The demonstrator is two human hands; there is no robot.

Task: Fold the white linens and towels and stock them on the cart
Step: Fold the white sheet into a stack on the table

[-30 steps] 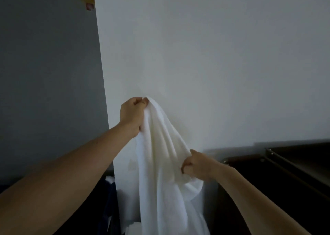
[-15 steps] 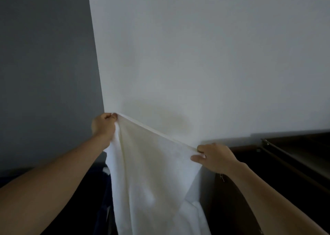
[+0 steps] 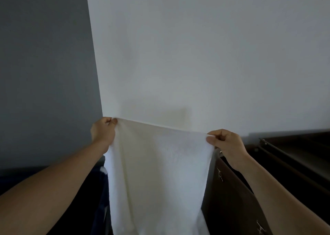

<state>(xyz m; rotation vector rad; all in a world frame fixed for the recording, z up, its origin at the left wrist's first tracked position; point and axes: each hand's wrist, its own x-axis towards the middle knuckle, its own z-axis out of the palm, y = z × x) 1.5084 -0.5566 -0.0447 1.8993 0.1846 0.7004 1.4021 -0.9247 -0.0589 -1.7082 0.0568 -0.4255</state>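
Observation:
A white towel (image 3: 159, 172) hangs spread flat in front of me, its top edge stretched taut between both hands. My left hand (image 3: 102, 132) pinches the top left corner. My right hand (image 3: 225, 141) pinches the top right corner, slightly lower than the left. The towel's lower part runs out of the frame at the bottom. The dark brown cart (image 3: 289, 163) stands to the right, behind my right forearm.
A white wall (image 3: 196, 56) rises directly behind the towel, with a grey wall (image 3: 44, 74) to its left. A dark blue bin or bag (image 3: 100, 199) sits low on the left behind the towel. The cart's side (image 3: 232, 208) carries small metal fittings.
The hands have moved apart and the bunched towel has opened out flat. My right hand slid along the top edge to the right corner and rose; my left hand shifted left and lower.

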